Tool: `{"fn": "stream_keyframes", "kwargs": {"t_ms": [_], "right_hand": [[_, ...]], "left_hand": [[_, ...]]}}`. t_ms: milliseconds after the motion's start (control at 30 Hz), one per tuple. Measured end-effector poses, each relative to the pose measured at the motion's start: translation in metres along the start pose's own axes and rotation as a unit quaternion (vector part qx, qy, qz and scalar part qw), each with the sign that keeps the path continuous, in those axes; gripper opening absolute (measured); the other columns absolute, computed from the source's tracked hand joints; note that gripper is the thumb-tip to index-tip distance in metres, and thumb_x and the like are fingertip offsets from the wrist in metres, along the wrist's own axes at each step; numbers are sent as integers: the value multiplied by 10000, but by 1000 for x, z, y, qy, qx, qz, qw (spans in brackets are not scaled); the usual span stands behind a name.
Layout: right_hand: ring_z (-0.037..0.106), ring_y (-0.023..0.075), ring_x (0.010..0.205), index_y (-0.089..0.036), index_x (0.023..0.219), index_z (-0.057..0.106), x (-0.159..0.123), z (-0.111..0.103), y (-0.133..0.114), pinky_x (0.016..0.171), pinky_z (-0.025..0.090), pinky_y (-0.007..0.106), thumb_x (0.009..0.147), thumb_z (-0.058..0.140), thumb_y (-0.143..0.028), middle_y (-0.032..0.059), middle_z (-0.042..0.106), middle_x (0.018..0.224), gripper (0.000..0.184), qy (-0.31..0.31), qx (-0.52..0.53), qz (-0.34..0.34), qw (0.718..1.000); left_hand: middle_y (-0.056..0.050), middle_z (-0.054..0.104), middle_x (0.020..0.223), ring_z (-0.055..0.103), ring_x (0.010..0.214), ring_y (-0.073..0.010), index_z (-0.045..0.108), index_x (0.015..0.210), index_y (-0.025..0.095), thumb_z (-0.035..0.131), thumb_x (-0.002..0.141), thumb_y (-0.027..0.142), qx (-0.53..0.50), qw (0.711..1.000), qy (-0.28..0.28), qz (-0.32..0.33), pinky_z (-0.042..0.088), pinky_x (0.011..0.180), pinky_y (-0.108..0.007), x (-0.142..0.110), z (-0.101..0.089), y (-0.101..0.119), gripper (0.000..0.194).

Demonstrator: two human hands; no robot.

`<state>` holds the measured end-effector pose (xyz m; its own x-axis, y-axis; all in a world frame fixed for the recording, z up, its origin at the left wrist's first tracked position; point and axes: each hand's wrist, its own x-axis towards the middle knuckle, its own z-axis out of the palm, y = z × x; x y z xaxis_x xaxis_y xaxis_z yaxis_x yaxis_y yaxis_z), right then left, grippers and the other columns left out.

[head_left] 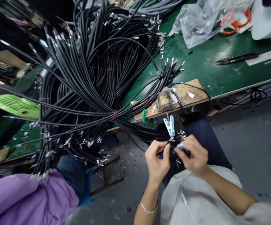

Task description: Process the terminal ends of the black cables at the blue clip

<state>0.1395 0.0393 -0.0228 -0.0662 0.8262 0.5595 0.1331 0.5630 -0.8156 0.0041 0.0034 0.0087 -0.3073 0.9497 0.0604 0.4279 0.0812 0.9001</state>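
My left hand (157,157) pinches the end of a thin black cable (167,145) between thumb and fingers, just below a pale blue clothes-peg clip (170,125). My right hand (193,153) is closed on a dark cable end with a small metal terminal (181,147), close beside the left hand above my lap. Both hands work at the tips of a large bundle of black cables (91,78) that fans out across the green bench (208,65). A wooden board (187,93) with a taped fixture (165,99) juts over the bench edge.
A person in a purple top (27,197) sits at my left. On the bench lie black snips (237,58), a clear plastic bag (203,18), orange-handled scissors (237,22) and a green plastic piece (15,105). A green clamp (146,118) holds the board. Grey floor lies below.
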Motion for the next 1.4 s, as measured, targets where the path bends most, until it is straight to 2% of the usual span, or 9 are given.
{"fn": "stream_keyframes", "kwargs": {"t_ms": [133,400,667,867,967,1067,1133,1267,1400], "right_hand": [[556,187,684,-196,815,645,16,-3,2,638,494,352,793,686,-170,44,633,709,53,-15,-42,58,997],[524,178,650,-190,751,625,11,3,9,667,481,363,822,612,-112,44,616,676,107,-39,-111,-32,993],[602,170,771,-171,1013,640,18,-5,13,694,498,301,936,475,-250,72,650,912,199,-112,59,163,978],[471,147,615,-155,610,609,28,-6,4,654,405,313,919,531,-248,36,579,582,332,-186,69,86,976],[471,123,550,-152,602,618,24,-5,4,532,383,263,880,577,-439,21,552,547,401,-237,324,168,900],[401,82,409,-147,566,591,16,3,7,383,312,217,782,629,-558,-14,495,482,466,-218,498,326,773],[352,63,355,-141,524,582,15,7,12,337,271,201,741,669,-506,-29,475,437,433,-214,512,392,734],[395,57,368,-129,474,593,31,5,29,356,274,186,700,713,-337,-25,508,428,331,-209,448,399,772],[448,67,464,-125,568,645,59,7,36,443,336,191,763,691,-424,-11,563,505,361,-132,409,396,811]], "left_hand": [[-10,567,703,571,626,-122,628,775,161,619,839,221,33,999,-1,34,474,569,-209,-2,5,2,89],[-16,599,713,565,622,-119,653,801,155,611,853,231,7,1000,-20,4,454,574,-216,-2,5,5,100],[-29,593,759,568,675,-129,669,850,155,570,893,278,-38,995,-92,-29,449,601,-217,8,0,7,164],[-24,588,641,500,552,-108,649,728,137,527,917,357,-41,973,-223,-40,359,503,-217,22,-14,6,315],[-26,584,599,499,533,-115,639,666,145,572,882,420,-107,950,-289,57,356,509,-237,30,-21,7,357],[-24,571,637,508,589,-126,622,692,158,597,869,410,-142,950,-242,137,374,557,-250,35,-19,7,309],[-20,549,665,498,620,-127,596,705,162,600,872,356,-128,955,-220,152,365,560,-246,35,-15,7,256],[-14,511,695,474,649,-128,566,722,161,611,852,230,-61,965,-185,174,349,556,-242,33,-12,5,154],[-5,489,685,464,652,-131,563,743,164,604,837,182,-46,966,-137,213,354,563,-248,30,-17,7,104]]}}
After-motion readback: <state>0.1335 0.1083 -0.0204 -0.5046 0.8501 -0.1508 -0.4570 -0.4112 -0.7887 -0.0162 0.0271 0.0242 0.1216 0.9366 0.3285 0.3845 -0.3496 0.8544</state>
